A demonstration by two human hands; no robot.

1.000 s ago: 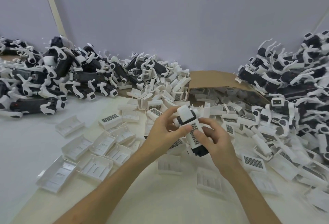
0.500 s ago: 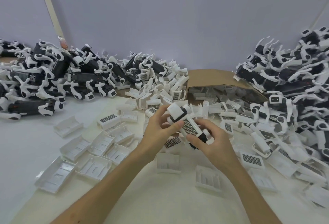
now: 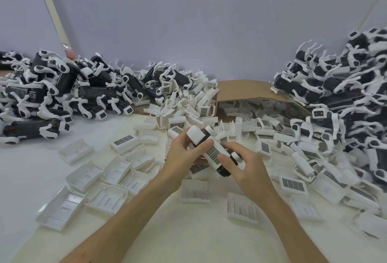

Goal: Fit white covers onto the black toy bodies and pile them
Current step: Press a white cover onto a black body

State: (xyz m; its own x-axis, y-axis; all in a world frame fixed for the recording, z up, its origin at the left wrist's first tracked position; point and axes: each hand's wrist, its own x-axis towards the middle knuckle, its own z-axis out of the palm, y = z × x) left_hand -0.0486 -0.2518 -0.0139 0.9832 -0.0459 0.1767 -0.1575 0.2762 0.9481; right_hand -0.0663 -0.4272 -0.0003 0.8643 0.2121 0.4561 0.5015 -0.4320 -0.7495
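Both hands hold one black toy body [image 3: 211, 149] above the table centre, a white cover with a dark grille lying along its top. My left hand [image 3: 184, 154] grips its upper end, thumb pressed on the cover. My right hand [image 3: 244, 165] grips the lower end, thumb on the grille and fingers curled round the body. Loose white covers [image 3: 117, 170] lie scattered on the table all around, some grille up, some hollow side up.
A pile of black toy bodies with white legs [image 3: 62, 95] runs along the back left. A taller pile [image 3: 339, 95] rises at the right. A tipped cardboard box [image 3: 247, 91] spills white covers behind my hands. The wall stands close behind.
The toy has tilted from nearly upright to lying slanted, grille cover up. My hands have shifted slightly with it; my left thumb now presses on the cover.
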